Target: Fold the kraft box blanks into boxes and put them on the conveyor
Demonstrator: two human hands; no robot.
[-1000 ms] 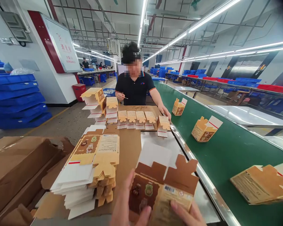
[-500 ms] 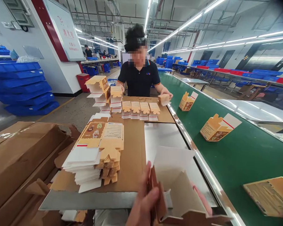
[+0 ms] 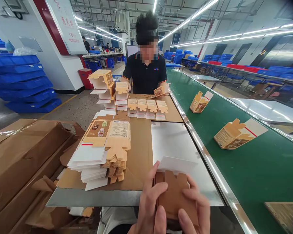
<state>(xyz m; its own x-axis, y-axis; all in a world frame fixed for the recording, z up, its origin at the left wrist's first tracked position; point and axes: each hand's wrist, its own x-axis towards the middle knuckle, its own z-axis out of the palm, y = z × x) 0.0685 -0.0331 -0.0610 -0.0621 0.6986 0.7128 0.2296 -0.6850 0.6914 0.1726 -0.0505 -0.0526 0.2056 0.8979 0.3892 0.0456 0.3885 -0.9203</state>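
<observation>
Belt (image 3: 246, 162), right: two open cartons, carried nearer than a second ago. Table (image 3: 175, 146): flat stack (image 3: 100, 152), centre-left, unmoved. Carton (image 3: 175, 195), near edge: half a second ago spread open, now squared up, flaps pressed in. Left hand (image 3: 148, 208) and right hand (image 3: 195, 208): both clasp it.

Stack of flat carton blanks (image 3: 100, 152) on the counter (image 3: 175, 146); row of folded cartons (image 3: 146, 109) beyond; co-worker in black shirt (image 3: 146, 73) opposite; green conveyor belt (image 3: 246, 169) carrying two cartons (image 3: 236, 135); blue crates (image 3: 21, 81) stacked left.
</observation>
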